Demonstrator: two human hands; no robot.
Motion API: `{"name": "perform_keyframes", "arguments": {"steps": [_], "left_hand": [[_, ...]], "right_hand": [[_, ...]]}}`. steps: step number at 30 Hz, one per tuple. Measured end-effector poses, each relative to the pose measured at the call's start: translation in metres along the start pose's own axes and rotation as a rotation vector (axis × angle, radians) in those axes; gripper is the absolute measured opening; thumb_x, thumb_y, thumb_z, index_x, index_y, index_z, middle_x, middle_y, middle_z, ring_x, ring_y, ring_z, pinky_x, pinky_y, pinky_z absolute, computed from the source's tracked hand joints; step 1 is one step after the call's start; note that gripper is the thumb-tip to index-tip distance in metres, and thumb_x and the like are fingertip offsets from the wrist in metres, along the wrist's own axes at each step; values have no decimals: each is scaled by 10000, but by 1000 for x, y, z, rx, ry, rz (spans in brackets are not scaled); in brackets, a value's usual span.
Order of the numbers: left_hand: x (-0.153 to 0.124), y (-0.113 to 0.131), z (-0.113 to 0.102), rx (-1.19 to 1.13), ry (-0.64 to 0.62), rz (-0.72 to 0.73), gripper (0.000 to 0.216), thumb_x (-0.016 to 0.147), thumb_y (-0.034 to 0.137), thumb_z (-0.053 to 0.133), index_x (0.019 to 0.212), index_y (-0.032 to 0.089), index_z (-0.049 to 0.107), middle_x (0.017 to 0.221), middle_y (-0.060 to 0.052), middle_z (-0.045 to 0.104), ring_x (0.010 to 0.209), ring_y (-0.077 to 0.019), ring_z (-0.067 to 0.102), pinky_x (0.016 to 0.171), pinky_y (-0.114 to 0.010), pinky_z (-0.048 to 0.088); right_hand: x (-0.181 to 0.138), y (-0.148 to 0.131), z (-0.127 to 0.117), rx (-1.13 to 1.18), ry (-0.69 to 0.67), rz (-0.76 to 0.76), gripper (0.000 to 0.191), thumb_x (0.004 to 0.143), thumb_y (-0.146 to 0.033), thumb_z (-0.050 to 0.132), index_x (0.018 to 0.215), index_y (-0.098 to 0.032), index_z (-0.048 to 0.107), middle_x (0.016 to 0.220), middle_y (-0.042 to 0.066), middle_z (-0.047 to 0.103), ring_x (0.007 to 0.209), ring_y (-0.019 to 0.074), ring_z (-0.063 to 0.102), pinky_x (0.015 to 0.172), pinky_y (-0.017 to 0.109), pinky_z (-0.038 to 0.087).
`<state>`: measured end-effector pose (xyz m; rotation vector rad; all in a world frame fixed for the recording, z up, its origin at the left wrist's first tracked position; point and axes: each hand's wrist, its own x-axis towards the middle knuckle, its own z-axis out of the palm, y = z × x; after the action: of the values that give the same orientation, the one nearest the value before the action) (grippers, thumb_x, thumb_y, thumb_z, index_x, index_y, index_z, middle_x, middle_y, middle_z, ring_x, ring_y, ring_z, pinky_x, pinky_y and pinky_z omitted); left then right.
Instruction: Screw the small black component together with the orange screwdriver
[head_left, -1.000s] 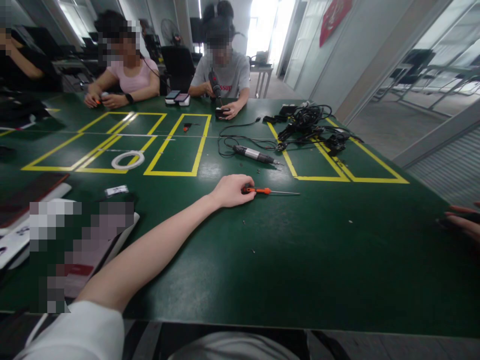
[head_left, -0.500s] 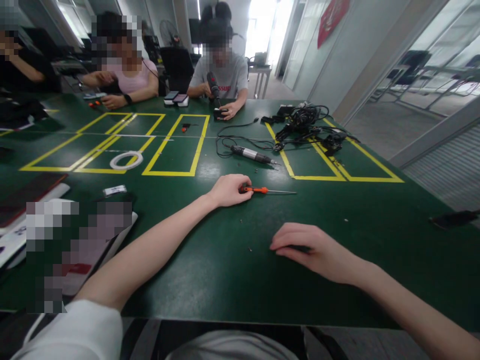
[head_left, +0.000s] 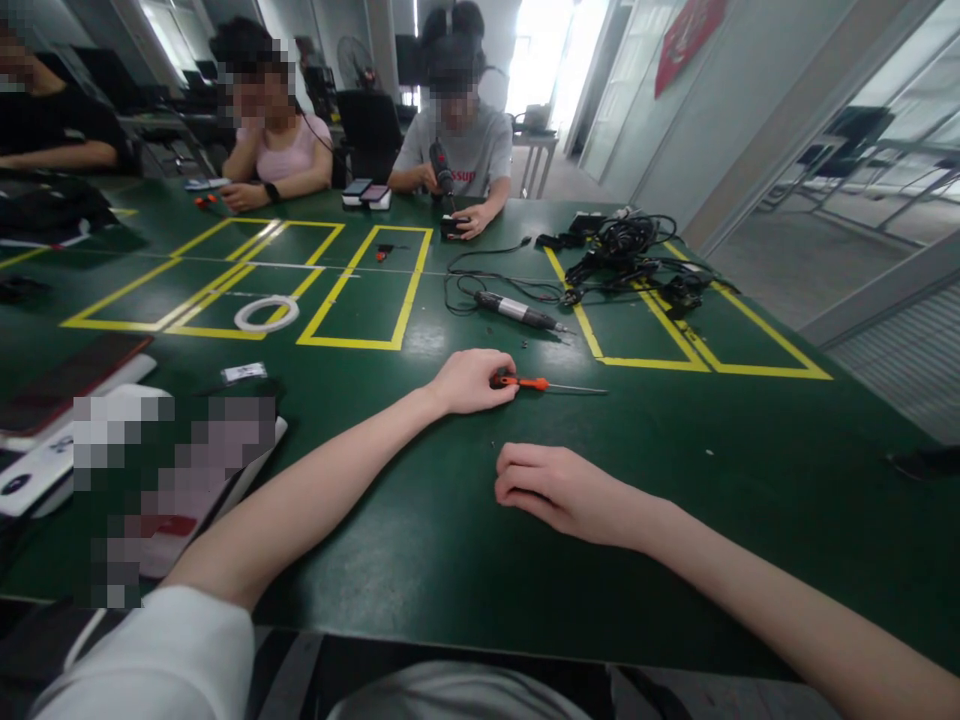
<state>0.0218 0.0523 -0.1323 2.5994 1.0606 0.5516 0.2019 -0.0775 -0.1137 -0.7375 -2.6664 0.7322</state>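
Across the near half of the green table (head_left: 420, 580), well in from its near edge, we have the screwdriver (head_left: 534, 384), its long axis running almost parallel to that edge, the black-and-orange handle toward our left and the bare shaft (head_left: 577, 388) aimed at the table's right edge. Our left hand (head_left: 474, 380) is the nearer one: its fingers are wrapped over the butt end of the handle, though we cannot tell how firm that hold is. Our right hand (head_left: 551, 490) stands apart from the tool and closer to the near edge, so from its knuckles the screwdriver lies out toward the far edge. Those right-hand fingers bend inward and point leftward, back of the hand up; whether they pinch anything is hidden from us. Just beside their tips sits a tiny metal piece (head_left: 493, 443). As for pose, our left forearm (head_left: 330, 500) slants in over the near edge from the left, wrist low to the surface, while our right forearm (head_left: 765, 580) crosses that edge from the right. Past the screwdriver, toward the far edge, we see a corded tool (head_left: 521, 310) lying with its tip rightward
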Motion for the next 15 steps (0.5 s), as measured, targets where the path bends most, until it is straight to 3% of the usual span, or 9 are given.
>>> {"name": "perform_keyframes", "arguments": {"steps": [4,8,12,15], "left_hand": [[-1,1,-2,0,8,-3,228,890,366,645,1018,202,740,861,-30,738,760,-193,651,679,-287,442],[-1,0,-1,-5,10,8,230,888,375,647,1005,198,738,836,-25,729,753,-189,648,672,-286,437],[0,-1,0,1,6,12,230,890,373,647,1004,195,738,824,-23,726,753,-187,644,671,-283,426],[0,0,0,-5,7,8,229,892,372,648,1006,196,740,837,-24,732,751,-185,642,657,-282,407]], "right_hand": [[0,-8,3,-86,27,-30,210,1043,-151,430,969,-183,623,1029,115,653,900,216,619,798,334,549],[-9,-12,-3,64,129,130,173,1023,-148,438,935,-209,574,886,63,671,767,180,617,712,294,545],[-32,-6,-21,113,297,246,212,1036,-216,477,1058,-218,688,885,54,738,793,184,702,744,299,584],[-61,5,-37,75,409,351,239,1013,-299,542,1019,-250,776,907,60,793,843,220,755,796,348,618]]}}
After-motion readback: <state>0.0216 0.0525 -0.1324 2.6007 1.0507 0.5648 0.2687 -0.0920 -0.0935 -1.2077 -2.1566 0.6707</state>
